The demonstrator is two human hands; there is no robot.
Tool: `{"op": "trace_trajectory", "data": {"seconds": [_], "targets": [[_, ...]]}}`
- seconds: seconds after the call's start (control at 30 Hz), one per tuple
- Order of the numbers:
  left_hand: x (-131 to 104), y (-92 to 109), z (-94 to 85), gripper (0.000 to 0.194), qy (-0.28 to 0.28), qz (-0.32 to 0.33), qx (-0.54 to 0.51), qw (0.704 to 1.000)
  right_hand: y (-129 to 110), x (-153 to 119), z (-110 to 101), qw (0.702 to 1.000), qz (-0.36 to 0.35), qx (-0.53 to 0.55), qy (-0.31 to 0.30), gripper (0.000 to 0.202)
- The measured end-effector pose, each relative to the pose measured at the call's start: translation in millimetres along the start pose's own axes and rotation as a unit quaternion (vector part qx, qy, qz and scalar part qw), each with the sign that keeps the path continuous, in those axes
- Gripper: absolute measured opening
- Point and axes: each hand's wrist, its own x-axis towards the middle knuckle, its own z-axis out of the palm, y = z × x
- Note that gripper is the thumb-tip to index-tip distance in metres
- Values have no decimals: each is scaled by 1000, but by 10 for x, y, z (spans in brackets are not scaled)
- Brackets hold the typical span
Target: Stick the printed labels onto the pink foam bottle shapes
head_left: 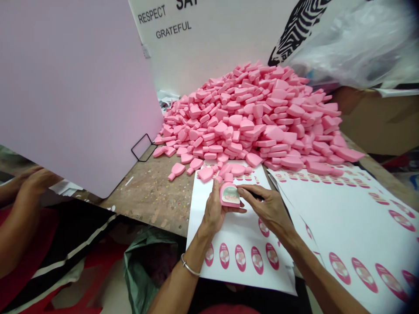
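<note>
A small pink bottle (225,201) with a pale green and pink label (231,194) on its front stands cap up in my left hand (214,207), whose fingers wrap under and beside it. My right hand (266,207) is at the bottle's right side, thumb and fingers pinched at the label's edge, with a thin dark object (255,193) partly hidden among its fingers. Below both hands lies a white sheet (225,272) with oval pink stickers. Several loose pink bottles rest on the sheet's far end, close beyond the held bottle.
A large heap of pink bottles (255,113) covers the back of the worktable (153,192). More sticker sheets (327,209) lie at right. A pink panel (75,87) stands at left, with another person's arm (19,218) beyond it. A green bag (137,266) hangs below the table edge.
</note>
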Motion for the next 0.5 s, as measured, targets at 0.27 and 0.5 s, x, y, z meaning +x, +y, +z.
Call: {"op": "trace_trajectory", "data": {"seconds": [0.27,0.5], "targets": [[-21,47,-23,41,-53,20,26,998,-17,10,19,1000,-4,0,0,24],[-69,65,-78,30,-112,39,52,992,67,37,-4,988,-76,-137,13,25]]}}
